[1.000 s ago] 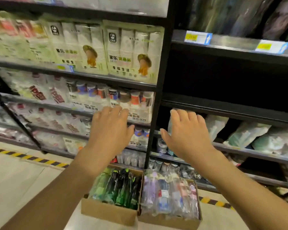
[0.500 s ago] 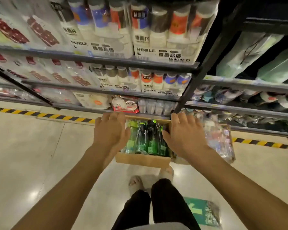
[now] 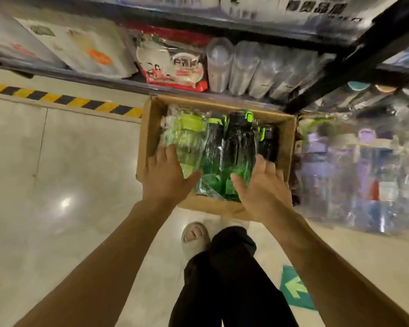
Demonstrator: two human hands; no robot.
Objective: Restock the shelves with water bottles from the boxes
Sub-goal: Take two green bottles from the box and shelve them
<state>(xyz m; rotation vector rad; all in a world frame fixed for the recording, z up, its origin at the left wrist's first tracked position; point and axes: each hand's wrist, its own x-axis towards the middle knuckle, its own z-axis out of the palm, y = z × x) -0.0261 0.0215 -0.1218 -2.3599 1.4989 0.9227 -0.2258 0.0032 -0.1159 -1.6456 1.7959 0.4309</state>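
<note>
Reaching into the cardboard box [image 3: 149,128] on the floor, both hands spread open and empty, left hand [image 3: 167,177] and right hand [image 3: 261,187] flanking green bottles [image 3: 240,147] lying lengthwise away from them.

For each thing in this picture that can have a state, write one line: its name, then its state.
Cardboard box: open, on the floor, full of wrapped bottles.
Green bottles: capped, wrapped in clear plastic, lying in the box.
Second box of bottles: too blurred to judge.
Left hand: open, over the pale green bottle, no grip yet.
Right hand: open, beside the dark bottle, no grip yet.
Clear cups: stacked, lying on the lowest shelf.
</note>
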